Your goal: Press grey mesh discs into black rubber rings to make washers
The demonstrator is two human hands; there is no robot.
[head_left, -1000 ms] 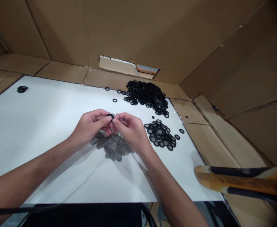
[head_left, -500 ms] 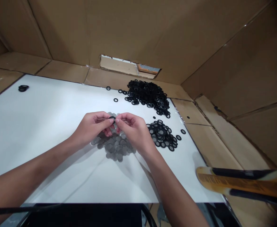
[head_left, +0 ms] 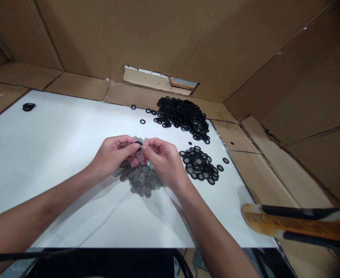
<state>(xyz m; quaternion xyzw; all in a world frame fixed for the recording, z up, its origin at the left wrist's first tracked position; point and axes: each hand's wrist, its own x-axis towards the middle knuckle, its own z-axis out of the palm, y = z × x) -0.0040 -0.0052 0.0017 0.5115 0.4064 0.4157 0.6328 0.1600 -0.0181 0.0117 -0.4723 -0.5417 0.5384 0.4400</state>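
The left hand (head_left: 112, 155) and right hand (head_left: 162, 162) meet low over the middle of the board, both clenched in a tight pinch on a black ring (head_left: 139, 144). Their fingertips hide much of it, so I can't tell whether anything sits inside it. Directly beneath the hands lies a loose spread of grey discs (head_left: 143, 180), which look like fine mesh, partly overlapping and touching the heel of the right hand.

Beyond them, a large heap of black rings (head_left: 181, 117) lies toward the far edge of the white board (head_left: 39, 162). A smaller heap (head_left: 199, 165) sits just right of the right hand; its rings appear to have grey centres, though the view is too coarse to be sure. A few stray rings (head_left: 142, 121) lie apart, and a dark clump (head_left: 28, 107) sits at the far left. Cardboard walls (head_left: 71, 34) surround the board, and a yellow-and-black strip (head_left: 291, 226) lies at the right.

The ring is small and could spring from the pinch if pressed unevenly. It could then land among the discs or the heaps and get mixed in. A careless wrist could also scatter the discs.
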